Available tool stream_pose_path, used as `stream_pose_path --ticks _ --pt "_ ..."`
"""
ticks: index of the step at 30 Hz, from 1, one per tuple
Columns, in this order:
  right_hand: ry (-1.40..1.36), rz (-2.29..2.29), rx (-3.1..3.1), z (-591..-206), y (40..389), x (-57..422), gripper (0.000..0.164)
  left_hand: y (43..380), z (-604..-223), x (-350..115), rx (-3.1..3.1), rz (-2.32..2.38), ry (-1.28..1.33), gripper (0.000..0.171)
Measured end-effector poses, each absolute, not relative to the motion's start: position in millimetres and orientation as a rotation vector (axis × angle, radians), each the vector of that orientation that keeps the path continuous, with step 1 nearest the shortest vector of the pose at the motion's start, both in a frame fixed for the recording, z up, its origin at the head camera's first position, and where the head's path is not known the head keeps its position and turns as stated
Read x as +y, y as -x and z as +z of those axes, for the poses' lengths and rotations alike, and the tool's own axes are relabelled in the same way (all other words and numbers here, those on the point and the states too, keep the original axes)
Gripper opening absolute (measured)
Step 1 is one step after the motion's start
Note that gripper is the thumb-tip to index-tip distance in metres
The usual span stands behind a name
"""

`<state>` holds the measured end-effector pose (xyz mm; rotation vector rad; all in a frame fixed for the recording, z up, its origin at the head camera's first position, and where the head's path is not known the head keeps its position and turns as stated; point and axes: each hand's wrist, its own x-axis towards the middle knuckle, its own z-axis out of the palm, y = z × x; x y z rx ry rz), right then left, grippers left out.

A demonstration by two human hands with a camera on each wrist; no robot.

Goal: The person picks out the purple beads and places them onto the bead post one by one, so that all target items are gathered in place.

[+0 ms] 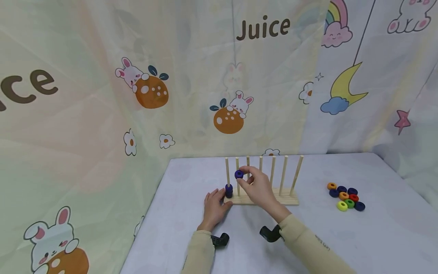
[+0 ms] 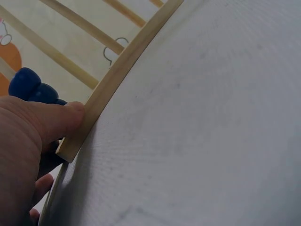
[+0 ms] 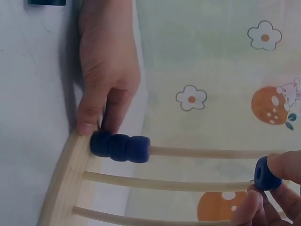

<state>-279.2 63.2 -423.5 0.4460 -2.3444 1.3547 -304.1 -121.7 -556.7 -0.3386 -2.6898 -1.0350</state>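
While left fingers (image 3: 89, 112) hold the base (image 3: 69, 172), right fingers (image 3: 286, 166) pinch a bead (image 3: 269, 179), blue, round, holed

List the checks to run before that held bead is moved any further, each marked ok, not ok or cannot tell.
1. Bead secured: ok; the right hand pinches the blue bead between thumb and fingers.
2. Peg stand steadied: ok; the left hand touches its left end.
3. Room on the leftmost peg: ok; it is bare above three blue beads.
4. Bead hole lined up with a peg tip: cannot tell; the open hole shows, but depth between bead and pegs is unclear.
5. Loose beads out of the way: ok; they lie on the table, right of the stand.
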Motion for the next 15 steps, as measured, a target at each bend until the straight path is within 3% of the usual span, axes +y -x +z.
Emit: stream_pose_path --ticks 15 --pt "-0.576 1.237 -2.313 -394.6 285.8 55.2 0.032 303.9 -557.3 -120.3 -2.687 -1.002 0.32 0.057"
